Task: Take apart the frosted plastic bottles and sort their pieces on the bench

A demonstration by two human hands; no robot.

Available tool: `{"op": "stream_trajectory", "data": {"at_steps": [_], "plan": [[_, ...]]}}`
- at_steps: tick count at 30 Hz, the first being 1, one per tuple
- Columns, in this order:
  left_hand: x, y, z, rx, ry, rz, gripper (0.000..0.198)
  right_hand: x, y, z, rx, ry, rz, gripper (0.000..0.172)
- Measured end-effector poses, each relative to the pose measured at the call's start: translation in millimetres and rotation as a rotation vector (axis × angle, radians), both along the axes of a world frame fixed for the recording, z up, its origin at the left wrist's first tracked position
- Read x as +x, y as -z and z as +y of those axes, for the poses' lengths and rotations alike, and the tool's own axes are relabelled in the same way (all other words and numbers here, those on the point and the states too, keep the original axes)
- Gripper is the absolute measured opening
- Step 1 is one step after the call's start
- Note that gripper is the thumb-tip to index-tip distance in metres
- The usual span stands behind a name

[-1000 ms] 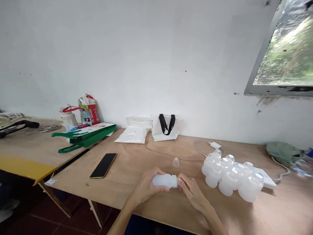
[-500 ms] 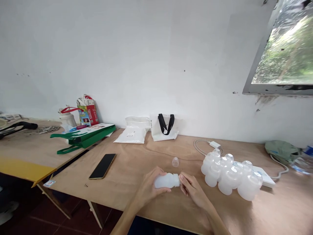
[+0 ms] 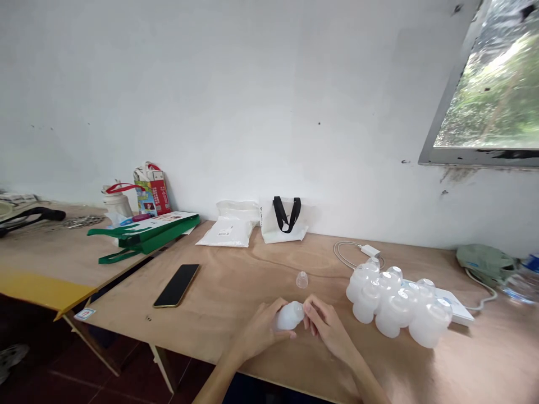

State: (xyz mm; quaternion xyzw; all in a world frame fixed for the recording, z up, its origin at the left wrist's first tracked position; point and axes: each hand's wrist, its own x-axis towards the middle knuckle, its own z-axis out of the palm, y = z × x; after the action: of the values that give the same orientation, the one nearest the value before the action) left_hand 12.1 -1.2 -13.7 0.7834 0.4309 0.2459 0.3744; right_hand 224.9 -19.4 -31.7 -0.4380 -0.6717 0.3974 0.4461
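A small milky-white plastic bottle [image 3: 288, 316] lies tilted in my left hand [image 3: 261, 330], its fingers and thumb wrapped round the body. My right hand [image 3: 323, 321] is closed, thumb and fingers pinched at the bottle's neck end; the fingertips partly hide what they grip there. Beyond both hands, a small clear dome-shaped cap [image 3: 302, 279] stands on the wooden table [image 3: 236, 286]. To the right of my right hand stands a cluster of several similar white bottles [image 3: 398, 306] with clear domed tops.
A black phone [image 3: 177, 285] lies left on the table. Along the wall are a white plastic package [image 3: 225, 231] and a white bag with black handles [image 3: 284, 221]. A green bag [image 3: 147, 238] spans the left table joint. A white box [image 3: 457, 306], charger [image 3: 370, 251] and green cap [image 3: 484, 262] sit right.
Both hands have shifted slightly down, the bottle turning so its neck points more toward the far right and looks shorter. My right fingers stay at its neck end. The domed cap has not moved.
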Motion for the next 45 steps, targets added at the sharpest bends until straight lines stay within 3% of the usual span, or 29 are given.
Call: {"op": "stream_trajectory", "data": {"at_steps": [4, 10, 17, 23, 29, 32, 35, 39, 45], "plan": [[4.9, 17.5, 10.9, -0.063, -0.016, -0.068, 0.047, -0.9, -5.0, -2.3, -0.011, -0.063, -0.011, 0.036], [3.0, 31.3, 18.1, -0.133, -0.012, -0.24, 0.067, -3.7, -13.6, -9.2, -0.022, -0.131, -0.26, 0.03], [0.8, 32.0, 18.1, -0.111, -0.018, -0.196, 0.065, -0.1, -4.4, -5.4, 0.02, -0.004, -0.35, 0.028], [-0.1, 31.8, 19.0, -0.071, -0.011, -0.19, 0.06, 16.3, 3.9, 10.5, 0.052, 0.147, -0.404, 0.039], [-0.4, 29.5, 18.0, -0.074, -0.017, -0.19, 0.058, 13.7, 2.7, 42.9, 0.142, 0.195, -0.735, 0.051], [-0.2, 30.4, 18.5, -0.06, -0.005, -0.18, 0.054, 10.3, 13.6, 63.5, 0.169, 0.245, -0.926, 0.058], [-0.1, 32.1, 21.1, -0.053, -0.022, -0.162, 0.053, 11.4, 28.2, 75.2, 0.177, 0.239, -1.012, 0.049], [-5.1, 28.3, 27.0, -0.025, -0.133, -0.103, 0.048, 19.0, 40.9, 75.2, 0.22, 0.223, -0.866, 0.037], [-28.0, 16.0, 36.3, -0.036, -0.201, -0.072, 0.047, 24.4, 41.2, 79.5, 0.099, 0.256, -0.149, 0.041]]}}
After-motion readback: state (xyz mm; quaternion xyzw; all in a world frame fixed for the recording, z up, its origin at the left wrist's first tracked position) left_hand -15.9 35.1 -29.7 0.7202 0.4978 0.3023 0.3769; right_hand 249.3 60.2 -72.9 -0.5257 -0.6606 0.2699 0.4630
